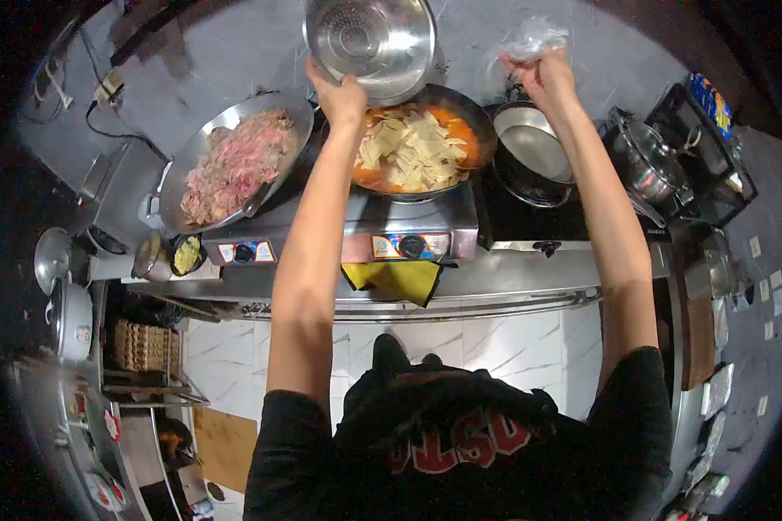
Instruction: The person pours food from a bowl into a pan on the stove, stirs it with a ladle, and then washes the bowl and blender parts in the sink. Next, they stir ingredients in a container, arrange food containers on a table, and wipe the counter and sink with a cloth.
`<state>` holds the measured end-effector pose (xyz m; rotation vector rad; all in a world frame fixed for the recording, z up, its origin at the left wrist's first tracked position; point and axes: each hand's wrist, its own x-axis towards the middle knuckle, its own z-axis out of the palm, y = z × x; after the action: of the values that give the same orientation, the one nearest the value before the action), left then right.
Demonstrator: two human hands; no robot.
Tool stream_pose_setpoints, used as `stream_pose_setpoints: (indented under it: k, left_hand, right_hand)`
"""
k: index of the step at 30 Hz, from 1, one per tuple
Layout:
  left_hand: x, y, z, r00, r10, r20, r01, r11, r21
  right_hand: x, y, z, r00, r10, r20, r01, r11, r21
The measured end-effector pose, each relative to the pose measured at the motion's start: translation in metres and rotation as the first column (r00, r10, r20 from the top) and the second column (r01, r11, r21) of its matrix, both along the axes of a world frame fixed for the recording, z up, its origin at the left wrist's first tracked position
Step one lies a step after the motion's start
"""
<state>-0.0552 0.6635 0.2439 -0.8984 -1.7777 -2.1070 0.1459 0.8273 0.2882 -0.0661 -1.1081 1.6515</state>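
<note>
My left hand (342, 102) grips the rim of a steel colander (400, 48), tilted up behind the middle burner. Just in front of the colander, a wok (482, 122) holds orange-red broth topped with a heap of flat, pale yellow pieces (413, 148). My right hand (549, 78) is raised at the back right, its fingers closed on a crumpled clear plastic bag (537, 36). Below that hand stands a dark pot (534, 148) with a pale inside. A large metal pan (300, 117) of pinkish, partly browned sliced meat (239, 161) sits to the left.
A gas stove (347, 239) supports the pans, with a yellow cloth (395, 280) hanging off its front. On the right is a lidded steel pot (652, 152). Small containers of chopped yellowish food (188, 254) stand at the left, above a white rice cooker (74, 321).
</note>
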Motion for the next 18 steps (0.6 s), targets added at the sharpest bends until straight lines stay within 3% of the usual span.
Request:
stream_pose_setpoints:
  k: [1, 3, 4, 5, 7, 8, 9, 10, 11, 12, 13, 15, 16, 17, 18]
  left_hand:
    - [0.002, -0.010, 0.000, 0.986, -0.077, 0.151, 0.079, 0.997, -0.010]
    - [0.009, -0.029, -0.002, 0.896, -0.344, 0.282, 0.282, 0.930, 0.236]
    - [0.007, -0.037, -0.006, 0.881, -0.421, 0.216, 0.359, 0.892, 0.277]
    - [0.008, -0.046, -0.012, 0.890, -0.398, 0.222, 0.334, 0.901, 0.275]
    - [0.049, -0.083, 0.006, 0.701, -0.570, 0.429, 0.415, 0.815, 0.405]
    - [0.062, -0.101, 0.012, 0.720, -0.563, 0.406, 0.432, 0.821, 0.373]
    - [0.068, -0.119, 0.018, 0.728, -0.545, 0.417, 0.410, 0.833, 0.372]
    - [0.073, -0.136, 0.021, 0.687, -0.614, 0.389, 0.466, 0.783, 0.413]
    - [0.079, -0.155, 0.023, 0.639, -0.679, 0.361, 0.518, 0.727, 0.450]
    - [0.083, -0.174, 0.027, 0.688, -0.641, 0.340, 0.513, 0.761, 0.397]
    - [0.089, -0.194, 0.035, 0.737, -0.600, 0.310, 0.503, 0.794, 0.342]
    - [0.103, -0.233, 0.042, 0.828, -0.463, 0.317, 0.392, 0.881, 0.264]
    - [0.105, -0.251, 0.041, 0.858, -0.416, 0.302, 0.346, 0.902, 0.258]
    - [0.106, -0.273, 0.040, 0.892, -0.350, 0.286, 0.282, 0.925, 0.256]
    - [0.099, -0.296, 0.030, 0.893, -0.337, 0.297, 0.260, 0.927, 0.271]
  right_hand:
    - [-0.002, -0.003, 0.008, 1.000, 0.019, 0.002, -0.019, 1.000, 0.002]
    - [-0.009, -0.011, 0.030, 0.977, 0.134, -0.166, -0.145, 0.988, -0.054]
    - [-0.013, -0.017, 0.036, 0.974, 0.158, -0.162, -0.169, 0.984, -0.056]
    - [-0.018, -0.024, 0.040, 0.936, 0.275, -0.221, -0.293, 0.955, -0.050]
    - [-0.027, -0.042, 0.050, 0.808, 0.485, -0.334, -0.522, 0.853, -0.022]
    - [-0.030, -0.060, 0.055, 0.800, 0.502, -0.330, -0.541, 0.841, -0.031]
    - [-0.032, -0.087, 0.059, 0.955, 0.298, 0.012, -0.289, 0.915, 0.281]
    - [-0.034, -0.117, 0.059, 0.968, -0.055, 0.244, -0.113, 0.775, 0.622]
    - [-0.038, -0.139, 0.053, 0.843, -0.449, 0.296, -0.066, 0.460, 0.885]
    - [-0.048, -0.150, 0.045, 0.591, -0.806, -0.032, -0.034, -0.064, 0.997]
    - [-0.046, -0.175, 0.046, 0.607, -0.794, -0.021, -0.042, -0.058, 0.997]
    - [-0.042, -0.226, 0.052, 0.547, -0.837, -0.021, -0.338, -0.244, 0.909]
    - [-0.053, -0.248, 0.056, 0.529, -0.848, 0.022, -0.336, -0.185, 0.924]
    - [-0.053, -0.271, 0.064, 0.423, -0.878, 0.223, -0.498, -0.020, 0.867]
    - [-0.067, -0.278, 0.058, 0.558, -0.828, 0.062, -0.355, -0.170, 0.919]
